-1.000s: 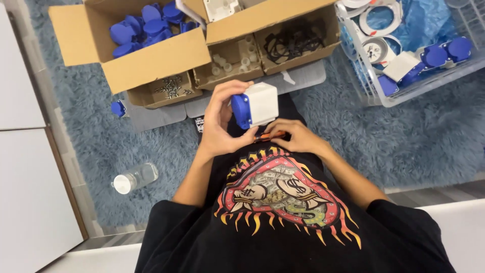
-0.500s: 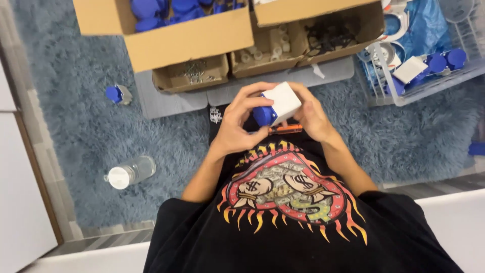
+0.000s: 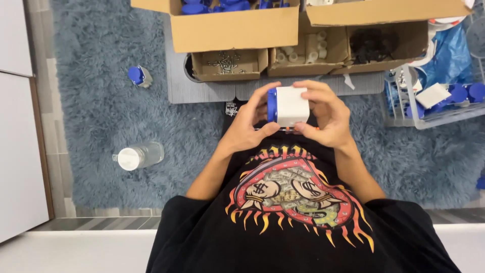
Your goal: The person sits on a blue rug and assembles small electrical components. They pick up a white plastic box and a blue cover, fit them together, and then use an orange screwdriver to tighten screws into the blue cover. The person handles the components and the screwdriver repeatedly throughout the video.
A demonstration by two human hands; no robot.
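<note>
Head view: both hands, left hand (image 3: 247,124) and right hand (image 3: 326,116), have their fingers wrapped around a boxy white plastic socket (image 3: 292,106) with a blue face, held just below the brown cardboard boxes (image 3: 237,30). Clear bottle (image 3: 137,155) lies well left on the shaggy blue rug (image 3: 101,101).

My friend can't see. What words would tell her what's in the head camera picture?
Two hands, left hand and right hand, hold a white box with a blue cap above a fluffy blue rug. Cardboard boxes of small parts sit ahead, a plastic bottle lies to the left.
</note>
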